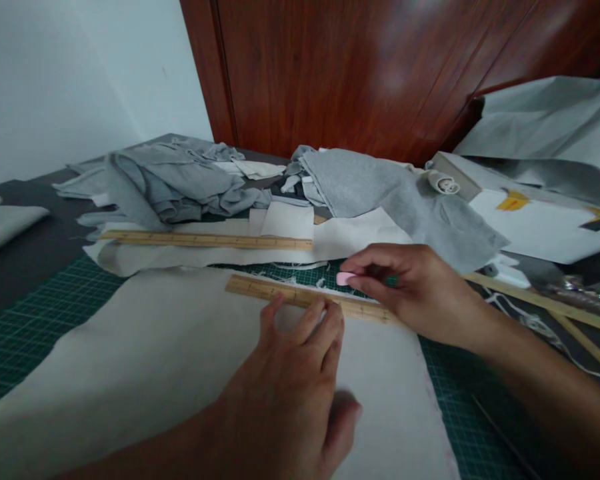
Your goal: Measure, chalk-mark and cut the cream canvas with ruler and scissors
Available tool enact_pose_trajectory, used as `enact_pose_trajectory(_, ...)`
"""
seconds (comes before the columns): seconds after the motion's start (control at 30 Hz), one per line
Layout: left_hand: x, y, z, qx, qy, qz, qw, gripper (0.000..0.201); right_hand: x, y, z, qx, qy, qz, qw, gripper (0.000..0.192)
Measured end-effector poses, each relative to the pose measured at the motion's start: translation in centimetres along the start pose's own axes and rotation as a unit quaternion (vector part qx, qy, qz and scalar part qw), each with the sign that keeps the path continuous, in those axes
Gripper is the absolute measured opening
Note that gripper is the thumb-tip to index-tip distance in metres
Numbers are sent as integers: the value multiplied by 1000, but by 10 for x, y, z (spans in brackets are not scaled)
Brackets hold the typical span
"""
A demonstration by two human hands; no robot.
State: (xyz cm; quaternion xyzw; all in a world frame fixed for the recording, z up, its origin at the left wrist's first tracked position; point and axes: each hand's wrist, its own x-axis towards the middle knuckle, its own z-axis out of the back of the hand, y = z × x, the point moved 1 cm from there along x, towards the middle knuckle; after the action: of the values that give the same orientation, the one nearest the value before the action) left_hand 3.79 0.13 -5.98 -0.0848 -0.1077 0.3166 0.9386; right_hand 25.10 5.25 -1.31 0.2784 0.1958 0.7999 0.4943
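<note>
A white cloth [170, 340] lies spread before me, with a wooden ruler [253, 287] along its far edge. The fingertips of my left hand [300, 360] press on the ruler, fingers spread and the thumb out over the cloth. My right hand [410, 287] pinches a small pink piece of chalk [345, 278] between thumb and fingers, just beyond the ruler. Whether the chalk touches the cloth I cannot tell. The palm of the right hand hides the ruler's right end.
Under the cloth is a green cutting mat [55, 313]. A second wooden ruler [205, 240] rests on a white fabric strip [360, 237] farther back. Grey cloths [160, 187] are heaped behind. At right stand a white box [535, 220] and more wooden rulers [555, 310].
</note>
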Motion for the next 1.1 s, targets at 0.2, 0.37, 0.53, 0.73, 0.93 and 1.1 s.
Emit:
enact_pose_trajectory(0.2, 1, 0, -1, 2, 6, 1, 1000, 68, 69, 17, -52, 8, 63, 125, 990, 14)
enact_pose_trajectory(0.37, -1, 3, -4, 6, -3, -16, 1000, 72, 90, 20, -70, -19, 90, 149, 985, 16)
enact_pose_trajectory(0.53, -3, 4, -7, 19, -31, -18, 999, 74, 90, 22, -66, -32, 82, 149, 985, 20)
enact_pose_trajectory(0.73, -3, 3, -12, 11, -46, -17, 999, 73, 87, 22, -63, -35, 81, 152, 984, 18)
enact_pose_trajectory(0.93, -3, 4, -10, 5, -53, -19, 998, 74, 86, 24, -64, -39, 89, 154, 983, 19)
enact_pose_trajectory(1.1, -1, 5, -9, 22, -32, -18, 999, 77, 82, 22, -55, -35, 73, 140, 987, 17)
